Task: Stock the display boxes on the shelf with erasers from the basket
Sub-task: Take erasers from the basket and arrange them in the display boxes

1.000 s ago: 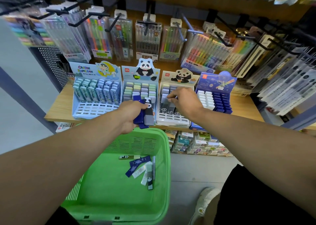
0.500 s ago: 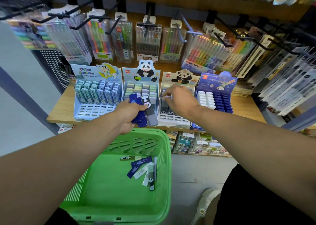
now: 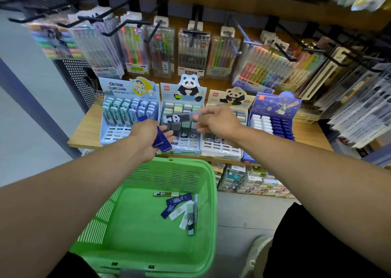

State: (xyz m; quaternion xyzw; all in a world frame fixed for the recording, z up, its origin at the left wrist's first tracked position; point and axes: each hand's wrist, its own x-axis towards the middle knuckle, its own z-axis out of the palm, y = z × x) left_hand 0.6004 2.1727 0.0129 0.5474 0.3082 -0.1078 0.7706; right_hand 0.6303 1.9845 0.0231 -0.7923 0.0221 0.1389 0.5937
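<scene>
At the centre of the frame the right hand (image 3: 218,123) pinches one end of a panda-printed eraser (image 3: 179,117), held level over the two panda display boxes (image 3: 182,144) on the wooden shelf (image 3: 84,134). Just left of it the left hand (image 3: 148,138) curls around dark blue erasers (image 3: 161,140). In the lower middle, the green basket (image 3: 135,235) holds a few loose erasers (image 3: 182,210).
</scene>
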